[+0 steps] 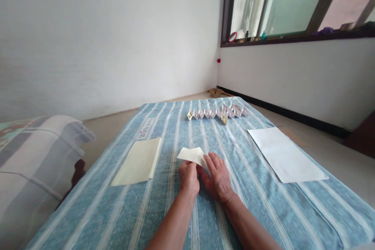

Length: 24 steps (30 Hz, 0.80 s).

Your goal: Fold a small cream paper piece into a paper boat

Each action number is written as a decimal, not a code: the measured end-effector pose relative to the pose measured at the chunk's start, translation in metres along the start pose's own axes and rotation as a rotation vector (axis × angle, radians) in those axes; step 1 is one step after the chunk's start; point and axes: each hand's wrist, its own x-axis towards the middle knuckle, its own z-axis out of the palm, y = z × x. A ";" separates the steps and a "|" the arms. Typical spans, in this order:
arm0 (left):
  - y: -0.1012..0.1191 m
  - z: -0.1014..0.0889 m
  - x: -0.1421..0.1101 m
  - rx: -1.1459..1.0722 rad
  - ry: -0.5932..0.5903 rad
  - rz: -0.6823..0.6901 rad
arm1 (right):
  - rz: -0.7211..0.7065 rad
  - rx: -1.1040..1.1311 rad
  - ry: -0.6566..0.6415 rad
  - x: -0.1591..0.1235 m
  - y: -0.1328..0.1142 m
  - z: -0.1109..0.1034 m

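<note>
Folded cream paper (193,155) juts forward from between your left grip (189,177) and right grip (217,177), both clamped on it.

Left hand (189,177) and right hand (217,176) angle inward, close together, palms down.

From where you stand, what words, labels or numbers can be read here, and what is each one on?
"With love": on a white label on the blue striped cover.
Bottles on the window ledge: any labels are too small to read.
</note>
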 end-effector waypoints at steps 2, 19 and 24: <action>-0.003 0.000 -0.003 -0.030 -0.009 -0.030 | 0.003 -0.021 -0.023 -0.001 0.001 0.000; 0.036 -0.039 -0.038 0.457 -0.262 -0.160 | -0.026 -0.057 -0.133 0.000 0.006 -0.002; 0.050 -0.067 -0.057 0.862 -0.257 0.366 | -0.033 -0.042 -0.165 -0.001 0.005 -0.002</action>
